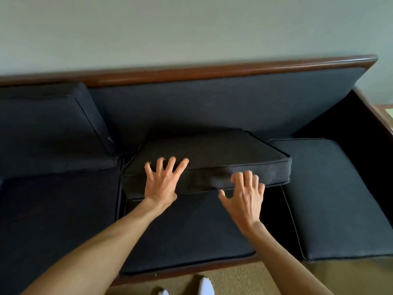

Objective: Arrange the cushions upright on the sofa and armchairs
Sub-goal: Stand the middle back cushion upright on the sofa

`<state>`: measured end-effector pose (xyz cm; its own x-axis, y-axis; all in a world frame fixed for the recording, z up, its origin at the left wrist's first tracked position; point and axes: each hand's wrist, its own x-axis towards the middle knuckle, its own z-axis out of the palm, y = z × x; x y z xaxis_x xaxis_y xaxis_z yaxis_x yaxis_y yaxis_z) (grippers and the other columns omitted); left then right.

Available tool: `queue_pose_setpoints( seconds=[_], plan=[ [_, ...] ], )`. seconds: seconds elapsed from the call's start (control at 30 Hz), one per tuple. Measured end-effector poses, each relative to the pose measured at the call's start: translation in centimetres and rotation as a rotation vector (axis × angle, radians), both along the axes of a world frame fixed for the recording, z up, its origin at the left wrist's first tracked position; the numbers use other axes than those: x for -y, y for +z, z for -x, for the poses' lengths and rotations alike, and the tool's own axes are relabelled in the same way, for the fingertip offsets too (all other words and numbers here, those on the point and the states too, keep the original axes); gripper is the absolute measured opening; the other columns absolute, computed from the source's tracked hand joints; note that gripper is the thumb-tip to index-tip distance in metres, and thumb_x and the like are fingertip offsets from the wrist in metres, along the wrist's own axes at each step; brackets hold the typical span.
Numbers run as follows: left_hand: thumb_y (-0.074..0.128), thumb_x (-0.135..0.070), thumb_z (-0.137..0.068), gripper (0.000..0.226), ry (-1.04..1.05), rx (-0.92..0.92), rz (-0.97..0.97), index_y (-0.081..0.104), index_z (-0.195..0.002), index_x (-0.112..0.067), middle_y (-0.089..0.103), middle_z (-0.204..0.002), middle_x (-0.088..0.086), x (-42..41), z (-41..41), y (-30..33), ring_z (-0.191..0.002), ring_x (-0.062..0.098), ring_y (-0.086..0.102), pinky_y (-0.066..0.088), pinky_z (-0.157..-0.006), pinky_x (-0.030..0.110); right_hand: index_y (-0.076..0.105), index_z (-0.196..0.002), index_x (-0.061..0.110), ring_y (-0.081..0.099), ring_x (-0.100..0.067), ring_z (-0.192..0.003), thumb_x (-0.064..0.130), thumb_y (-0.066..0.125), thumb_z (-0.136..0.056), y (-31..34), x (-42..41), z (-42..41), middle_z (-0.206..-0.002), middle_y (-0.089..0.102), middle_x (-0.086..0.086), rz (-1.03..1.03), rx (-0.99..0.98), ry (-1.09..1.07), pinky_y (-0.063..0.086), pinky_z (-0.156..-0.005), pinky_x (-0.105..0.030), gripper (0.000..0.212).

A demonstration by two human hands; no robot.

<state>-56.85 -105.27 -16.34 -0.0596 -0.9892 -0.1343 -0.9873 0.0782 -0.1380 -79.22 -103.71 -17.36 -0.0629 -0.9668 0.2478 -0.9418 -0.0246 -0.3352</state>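
Flat-lying cushion (208,154), mid frame: dark woven cloth, matt, fine weave, piped edges. Upright back cushion (49,128), upper left: same matt dark fabric w/ piping. Seat cushions, e.g. right one (331,196): same cloth, smooth, no sheen. Sofa top rail (212,71), across upper frame: reddish-brown wood, polished, semi-gloss w/ light streak along it. Front rail (180,271), lower centre: same wood, duller. Wall (170,28): pale painted, matt, smooth. Floor (244,275), bottom: tan carpet, rough short pile.

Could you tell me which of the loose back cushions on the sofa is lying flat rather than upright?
The middle cushion, flat on the seat under both hands; the left cushion leans upright against the backrest.
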Motion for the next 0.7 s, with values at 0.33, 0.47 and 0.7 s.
queue_pose_setpoints(
  seconds=[0.33,0.47,0.7],
  plan=[
    [0.081,-0.017,-0.059,0.103,0.004,-0.026,-0.010,0.027,-0.145,-0.035,0.043,-0.142,-0.001,0.5,0.2,0.5,-0.125,0.032,0.042,0.034,-0.094,0.058,0.003,-0.156,0.025,0.036,-0.039,-0.139,0.056,0.091,-0.037,0.5,6.4,2.5,-0.155,0.033,-0.012,-0.385,-0.586,0.498,0.021,-0.108,-0.074,0.152],
    [0.078,-0.018,-0.065,0.100,-0.034,-0.041,-0.006,0.023,-0.147,-0.036,0.041,-0.143,-0.005,1.9,0.4,4.0,-0.126,0.029,0.041,0.034,-0.096,0.055,0.027,-0.141,0.018,0.056,-0.030,-0.116,0.040,0.093,-0.042,2.5,7.5,2.5,-0.129,0.056,-0.004,-0.377,-0.537,0.428,0.045,-0.094,-0.057,0.121],
    [0.075,-0.017,-0.065,0.097,-0.073,-0.097,-0.071,0.025,-0.146,-0.036,0.047,-0.139,-0.007,4.7,-3.0,12.3,-0.125,0.023,0.045,0.037,-0.098,0.055,0.031,-0.142,0.022,0.052,-0.026,-0.115,0.046,0.083,-0.060,11.9,10.1,0.2,-0.129,0.053,0.001,-0.436,-0.445,0.528,0.044,-0.093,-0.047,0.100]
  ],
)
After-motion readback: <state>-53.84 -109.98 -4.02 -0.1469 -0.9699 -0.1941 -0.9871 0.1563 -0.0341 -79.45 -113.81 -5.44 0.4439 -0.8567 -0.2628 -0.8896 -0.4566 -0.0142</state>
